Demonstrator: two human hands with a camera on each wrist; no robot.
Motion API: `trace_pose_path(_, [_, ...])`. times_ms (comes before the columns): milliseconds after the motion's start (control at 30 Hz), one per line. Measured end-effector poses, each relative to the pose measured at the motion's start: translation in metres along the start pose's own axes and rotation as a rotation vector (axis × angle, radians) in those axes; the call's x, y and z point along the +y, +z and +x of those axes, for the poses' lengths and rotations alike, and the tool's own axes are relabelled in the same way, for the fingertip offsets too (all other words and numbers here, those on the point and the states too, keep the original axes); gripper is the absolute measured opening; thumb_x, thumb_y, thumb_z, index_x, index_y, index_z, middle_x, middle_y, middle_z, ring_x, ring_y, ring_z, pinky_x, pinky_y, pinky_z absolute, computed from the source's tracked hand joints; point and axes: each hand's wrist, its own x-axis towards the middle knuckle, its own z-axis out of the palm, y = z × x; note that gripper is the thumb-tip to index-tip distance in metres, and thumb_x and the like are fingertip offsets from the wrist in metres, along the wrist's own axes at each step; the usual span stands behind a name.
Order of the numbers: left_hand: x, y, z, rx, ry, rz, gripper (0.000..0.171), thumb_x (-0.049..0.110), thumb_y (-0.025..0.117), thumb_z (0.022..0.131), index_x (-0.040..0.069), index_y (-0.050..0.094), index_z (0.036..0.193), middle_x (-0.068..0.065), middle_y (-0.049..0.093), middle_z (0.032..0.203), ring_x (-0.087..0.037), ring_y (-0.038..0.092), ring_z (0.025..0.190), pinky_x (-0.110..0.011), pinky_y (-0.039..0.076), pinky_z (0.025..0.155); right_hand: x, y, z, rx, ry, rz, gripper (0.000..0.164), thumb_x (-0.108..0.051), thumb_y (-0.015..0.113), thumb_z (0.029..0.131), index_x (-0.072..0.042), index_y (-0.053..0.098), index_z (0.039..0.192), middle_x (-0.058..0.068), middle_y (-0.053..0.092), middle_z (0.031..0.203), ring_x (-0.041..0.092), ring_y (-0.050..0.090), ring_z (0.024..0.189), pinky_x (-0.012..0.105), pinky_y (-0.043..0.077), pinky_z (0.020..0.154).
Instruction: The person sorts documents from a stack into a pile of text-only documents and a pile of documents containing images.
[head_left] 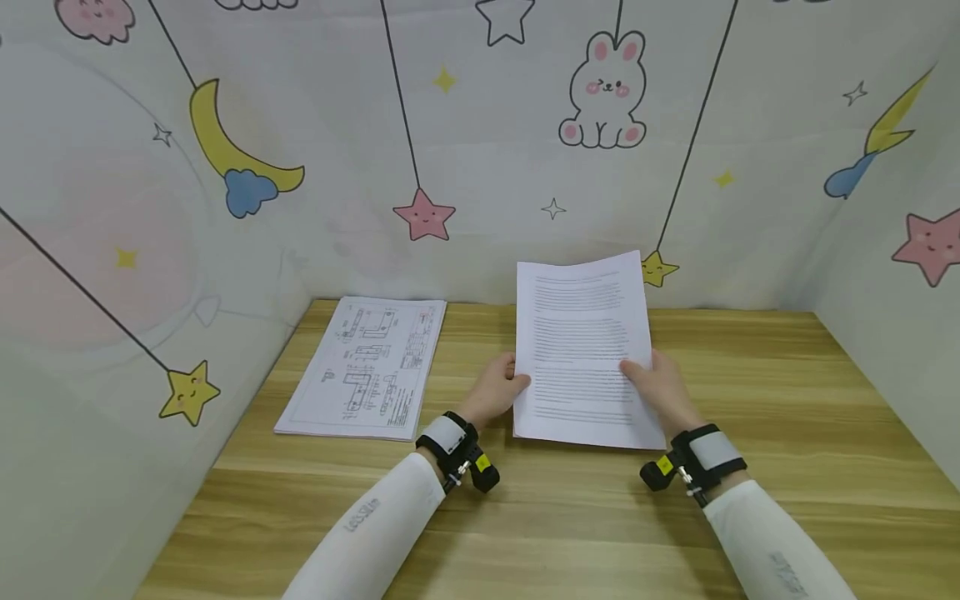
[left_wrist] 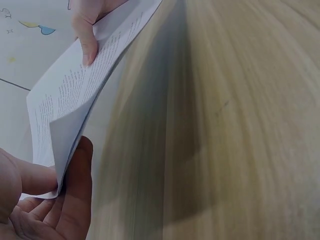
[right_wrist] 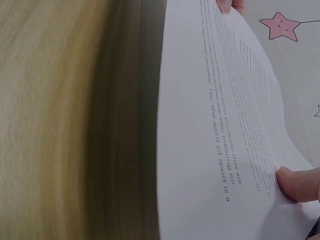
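Observation:
Between both hands a stack of printed paper sheets (head_left: 581,358) is held up off the table, its upper edge bent and its text facing me. My left hand (head_left: 495,389) pinches the left edge, thumb in front and fingers behind, as the left wrist view shows. On the right edge my right hand (head_left: 663,387) grips with its thumb on the printed face; its other fingers are hidden behind the paper. To the left, a pile of sheets with technical drawings (head_left: 363,367) lies flat on the table.
The wood-grain table (head_left: 750,400) extends to the right and toward me. A white cloth backdrop (head_left: 487,150) with cartoon stars, a moon and a rabbit rises behind the table and along both sides. The held sheets cast a shadow on the tabletop.

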Motion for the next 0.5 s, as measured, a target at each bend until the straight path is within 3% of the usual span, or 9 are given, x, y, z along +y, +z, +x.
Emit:
trace_pose_path(300, [0.006, 0.018, 0.005, -0.011, 0.025, 0.081, 0.040, 0.010, 0.051, 0.101, 0.000, 0.047, 0.139, -0.019, 0.066, 0.118, -0.021, 0.065, 0.096, -0.028, 0.052, 0.075, 0.006, -0.019, -0.001, 0.013, 0.031, -0.060, 0.050, -0.030, 0.047, 0.103, -0.001, 0.044, 0.144, 0.017, 0.062, 0.122, 0.018, 0.061, 0.094, 0.028, 0.048, 0.077])
trace_pose_path(500, [0.008, 0.031, 0.007, -0.061, 0.046, 0.073, 0.043, 0.007, 0.048, 0.101, -0.001, 0.044, 0.143, -0.021, 0.064, 0.121, -0.019, 0.063, 0.095, -0.025, 0.049, 0.072, 0.017, -0.030, 0.001, 0.020, 0.024, -0.083, 0.053, -0.027, 0.044, 0.104, 0.003, 0.038, 0.148, 0.024, 0.054, 0.135, 0.028, 0.054, 0.112, 0.040, 0.044, 0.095])
